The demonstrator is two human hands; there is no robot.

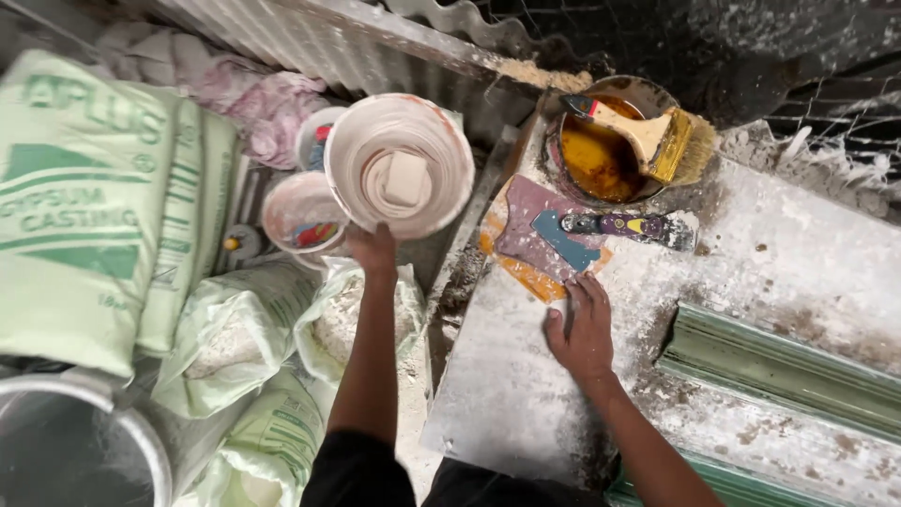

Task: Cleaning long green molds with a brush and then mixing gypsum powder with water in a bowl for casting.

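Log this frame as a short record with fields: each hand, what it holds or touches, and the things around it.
left hand: grips the near rim of a white bowl held above open powder sacks
bowl contents: a pale flat block in white paste
right hand: rests flat on the dusty white board, fingers by a scraper
scraper: blue blade, lying on the board
brush: laid across a tin of amber liquid
green moulding: at the right

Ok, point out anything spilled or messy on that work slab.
White powder is smeared across the slab. Orange-brown liquid has pooled under the scraper, beside the tin. The brush lies askew across the tin's rim.
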